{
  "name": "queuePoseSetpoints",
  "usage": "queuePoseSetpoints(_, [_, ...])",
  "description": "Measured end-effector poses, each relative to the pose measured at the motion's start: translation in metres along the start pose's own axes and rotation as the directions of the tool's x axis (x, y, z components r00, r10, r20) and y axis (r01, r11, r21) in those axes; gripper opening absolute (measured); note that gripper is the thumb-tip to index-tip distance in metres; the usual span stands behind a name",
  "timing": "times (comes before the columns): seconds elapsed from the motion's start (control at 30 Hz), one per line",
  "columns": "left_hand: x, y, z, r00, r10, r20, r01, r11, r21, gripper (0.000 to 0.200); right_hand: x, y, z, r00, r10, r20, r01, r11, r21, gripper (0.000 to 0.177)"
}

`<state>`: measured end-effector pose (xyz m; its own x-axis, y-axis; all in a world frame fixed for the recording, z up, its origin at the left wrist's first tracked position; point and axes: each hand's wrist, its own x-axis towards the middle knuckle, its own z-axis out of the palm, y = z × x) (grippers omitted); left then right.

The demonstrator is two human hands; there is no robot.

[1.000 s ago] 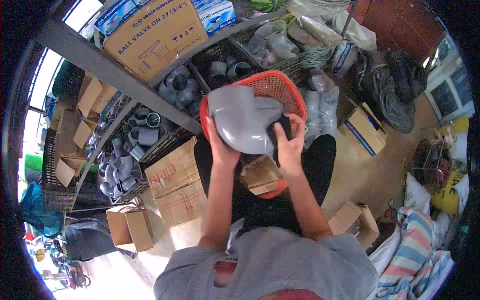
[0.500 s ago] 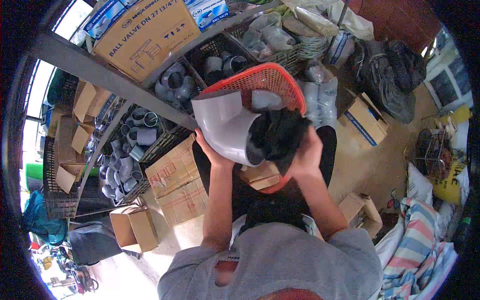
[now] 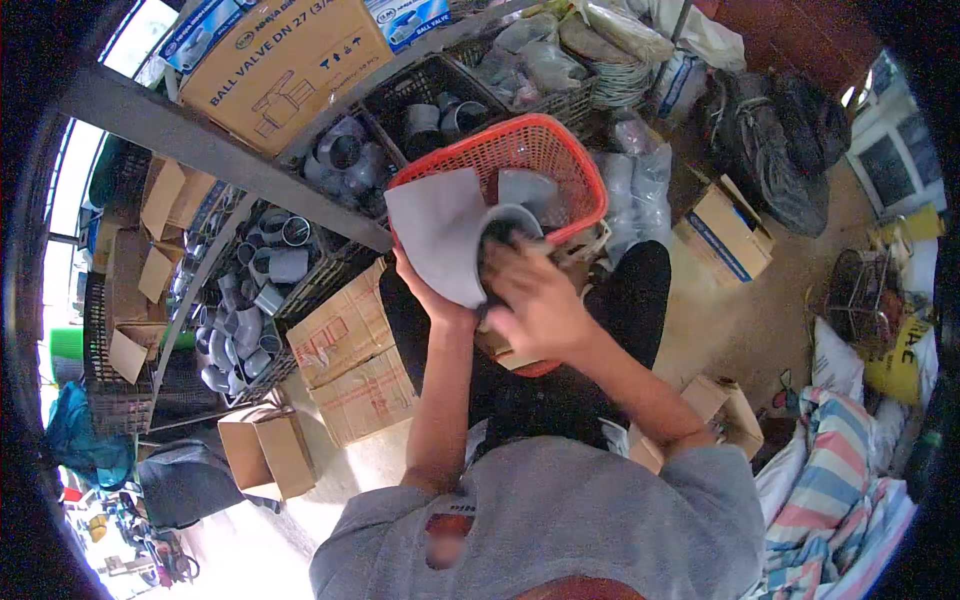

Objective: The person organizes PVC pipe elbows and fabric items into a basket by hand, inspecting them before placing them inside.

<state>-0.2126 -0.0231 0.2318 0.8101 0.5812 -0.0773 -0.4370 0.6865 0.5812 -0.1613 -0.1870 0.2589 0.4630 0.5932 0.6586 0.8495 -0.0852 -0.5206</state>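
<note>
A large grey plastic pipe elbow (image 3: pixel 435 225) is held over my lap, its wide round opening facing right. My left hand (image 3: pixel 435 290) is closed around its lower left side. At the opening, my right hand (image 3: pixel 540 300) is smeared by motion, its fingers reaching into the mouth. A black cloth (image 3: pixel 495 245) shows dark under those fingers, mostly hidden by them and the rim. Just behind the elbow stands a red plastic basket (image 3: pixel 570 160) with another grey fitting (image 3: pixel 527 190) inside.
Dark crates (image 3: pixel 375 95) with grey fittings stand behind and left, beyond a metal bar (image 3: pixel 220 150). A ball valve carton (image 3: pixel 290 70) sits at the back. Flattened cardboard (image 3: pixel 350 360) and an open box (image 3: pixel 265 455) lie left; another carton (image 3: pixel 725 235) stands right.
My right hand has moved left to the elbow's opening, taking the black cloth with it; the cloth is now largely out of sight. The elbow has turned slightly in my left hand.
</note>
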Motion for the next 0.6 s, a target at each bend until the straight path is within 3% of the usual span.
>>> queuePoseSetpoints(0.07, [0.004, 0.002, -0.015, 0.999, -0.019, -0.039, 0.019, 1.0, 0.015, 0.084, -0.007, -0.006, 0.005, 0.914, -0.047, 0.402, 0.048, 0.999, 0.006, 0.062])
queuePoseSetpoints(0.1, [0.006, 0.004, -0.016, 0.999, -0.011, -0.032, 0.011, 1.0, 0.014, 0.084, -0.004, -0.002, 0.003, 0.915, -0.055, 0.399, 0.057, 0.998, 0.005, 0.062])
queuePoseSetpoints(0.2, [-0.004, 0.01, -0.013, 1.0, -0.018, 0.025, 0.017, 0.999, 0.046, 0.084, -0.003, 0.006, -0.005, 0.853, -0.26, 0.452, 0.283, 0.959, 0.017, 0.083])
queuePoseSetpoints(0.33, [-0.005, 0.022, 0.006, 1.0, -0.023, 0.007, 0.022, 0.999, 0.026, 0.083, 0.021, 0.012, -0.015, 0.795, -0.326, 0.511, 0.361, 0.932, 0.032, 0.076])
queuePoseSetpoints(0.43, [-0.005, 0.023, 0.013, 0.999, -0.05, -0.006, 0.051, 0.997, 0.051, 0.081, 0.026, 0.021, -0.013, 0.774, -0.266, 0.575, 0.269, 0.96, 0.082, 0.08])
queuePoseSetpoints(0.53, [-0.001, 0.024, 0.013, 0.999, -0.041, 0.011, 0.039, 0.991, 0.128, 0.078, 0.016, 0.025, -0.001, 0.825, -0.279, 0.491, 0.235, 0.96, 0.15, 0.081])
queuePoseSetpoints(0.6, [0.004, 0.022, 0.007, 0.998, -0.056, 0.007, 0.056, 0.995, 0.08, 0.078, 0.028, 0.011, -0.001, 0.797, -0.237, 0.555, 0.109, 0.961, 0.254, 0.079])
